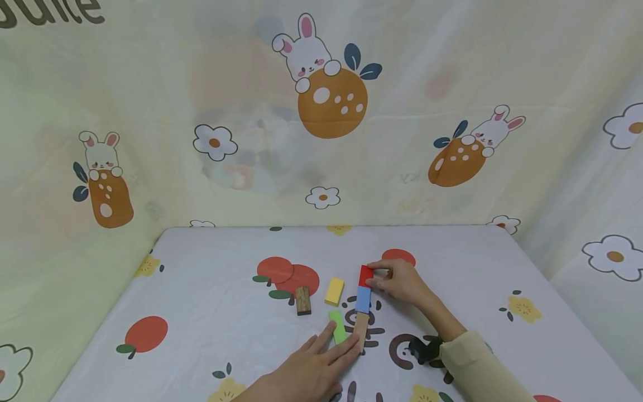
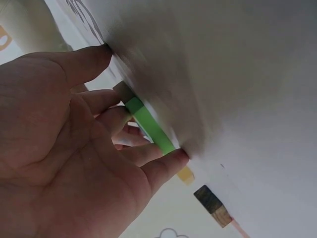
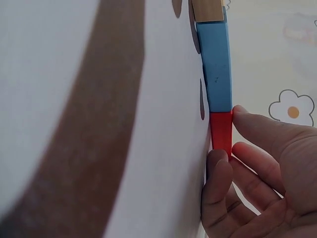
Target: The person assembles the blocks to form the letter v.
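While left hand (image 1: 312, 365) touches tan block (image 1: 361, 324), right hand (image 1: 404, 286) pinches red block (image 1: 365, 275).

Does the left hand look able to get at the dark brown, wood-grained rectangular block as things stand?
Probably yes: in the head view, no other block stands between the left hand and the dark brown block. It would likely first have to leave the bright green rectangular block and tan wooden block.

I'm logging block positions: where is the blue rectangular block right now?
In the head view, the blue rectangular block sits right of centre, end to end between the red rectangular block and the tan wooden block.
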`<state>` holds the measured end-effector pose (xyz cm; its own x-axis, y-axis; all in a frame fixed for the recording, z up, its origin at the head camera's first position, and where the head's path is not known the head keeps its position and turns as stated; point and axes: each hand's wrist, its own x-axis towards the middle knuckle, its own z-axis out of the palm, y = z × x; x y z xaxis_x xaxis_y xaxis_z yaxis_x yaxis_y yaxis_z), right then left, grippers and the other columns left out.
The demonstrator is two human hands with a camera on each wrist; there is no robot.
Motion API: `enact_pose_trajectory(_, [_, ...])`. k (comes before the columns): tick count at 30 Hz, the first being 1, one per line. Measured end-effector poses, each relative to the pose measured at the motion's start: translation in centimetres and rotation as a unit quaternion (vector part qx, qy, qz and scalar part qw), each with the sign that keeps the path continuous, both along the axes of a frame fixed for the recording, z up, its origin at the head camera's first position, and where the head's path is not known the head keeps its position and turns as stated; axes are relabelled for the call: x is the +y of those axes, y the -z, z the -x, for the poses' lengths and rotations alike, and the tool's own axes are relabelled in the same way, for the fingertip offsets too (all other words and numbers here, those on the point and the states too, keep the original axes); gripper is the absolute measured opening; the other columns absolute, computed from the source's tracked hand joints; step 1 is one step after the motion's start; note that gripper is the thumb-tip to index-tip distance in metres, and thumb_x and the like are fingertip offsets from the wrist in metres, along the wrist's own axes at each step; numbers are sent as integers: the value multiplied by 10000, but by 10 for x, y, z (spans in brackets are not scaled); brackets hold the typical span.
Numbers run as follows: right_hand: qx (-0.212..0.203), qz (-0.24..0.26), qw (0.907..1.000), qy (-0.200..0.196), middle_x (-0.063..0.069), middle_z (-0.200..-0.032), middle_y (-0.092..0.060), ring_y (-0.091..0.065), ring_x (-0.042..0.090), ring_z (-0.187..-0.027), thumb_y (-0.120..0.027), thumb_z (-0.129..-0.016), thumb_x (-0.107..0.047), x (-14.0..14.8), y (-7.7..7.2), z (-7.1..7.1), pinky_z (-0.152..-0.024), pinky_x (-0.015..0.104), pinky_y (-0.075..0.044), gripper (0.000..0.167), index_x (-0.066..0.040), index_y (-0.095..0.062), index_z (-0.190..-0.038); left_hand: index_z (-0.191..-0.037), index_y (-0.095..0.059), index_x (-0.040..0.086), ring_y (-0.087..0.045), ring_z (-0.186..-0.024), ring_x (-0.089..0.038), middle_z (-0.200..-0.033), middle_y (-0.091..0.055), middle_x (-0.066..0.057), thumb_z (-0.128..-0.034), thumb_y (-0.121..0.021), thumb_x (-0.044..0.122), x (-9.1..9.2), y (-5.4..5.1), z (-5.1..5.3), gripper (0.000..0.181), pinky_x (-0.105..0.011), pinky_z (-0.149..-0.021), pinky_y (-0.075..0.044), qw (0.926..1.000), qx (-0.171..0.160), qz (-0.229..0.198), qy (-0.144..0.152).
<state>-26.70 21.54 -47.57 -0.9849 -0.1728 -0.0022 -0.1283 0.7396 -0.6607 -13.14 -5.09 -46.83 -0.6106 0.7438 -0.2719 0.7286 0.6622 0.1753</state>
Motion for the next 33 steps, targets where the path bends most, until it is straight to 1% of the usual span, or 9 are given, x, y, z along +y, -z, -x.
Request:
enact_pose_trajectory(7, [20,-54,10000,21,10,-718,-648,-547,163,-630,-842,-903,-229,0,0,-3,-570,269,-488,417,-123,-765,-1299,-1704,-193,349,-240,-1654,-349,-1779,-187,180,-1056,-624,440,-2,1,-2,783,-513,-1166,-517,9999,131,-65,81])
enact_pose_trajectory(12, [8,-16,10000,71,6,-724,-649,-550,161,-621,-844,-902,-225,0,0,-4,-567,267,-490,406,-123,-769,-1288,-1704,-188,354,-230,-1657,-346,-1781,-174,185,-1056,-622,436,-2,1,-2,784,-514,-1173,-510,9999,85,-49,68])
enact_pose_trajectory(18, [-5,-49,10000,66,2,-690,-639,-555,154,-611,-838,-906,-228,0,-2,-6,-572,264,-491,415,-113,-763,-1298,-1705,-180,358,-226,-1659,-341,-1781,-168,187,-1058,-616,441,-1,0,-2,784,-514,-1176,-507,10000,69,-20,53])
enact_pose_trajectory(22, [17,-84,9999,59,13,-729,-666,-562,153,-626,-834,-907,-227,-1,-3,-7,-574,256,-492,423,-95,-758,-1301,-1704,-183,357,-224,-1660,-340,-1781,-168,187,-1058,-616,440,-1,0,-2,782,-515,-1176,-507,10000,62,-24,53])
enact_pose_trajectory(26, [15,-101,9999,75,21,-752,-680,-567,154,-644,-831,-908,-229,-1,-4,-9,-579,248,-491,424,-98,-758,-1305,-1704,-176,364,-217,-1662,-338,-1781,-159,192,-1062,-610,439,0,0,-1,779,-520,-1179,-503,10000,30,-12,46])
enact_pose_trajectory(33, [-80,-147,9997,157,4,-689,-661,-583,151,-627,-828,-913,-228,0,-4,-8,-588,262,-507,440,-89,-748,-1322,-1706,-167,361,-215,-1662,-343,-1783,-154,190,-1063,-606,438,-1,-1,-1,782,-527,-1182,-499,10000,15,-22,51])
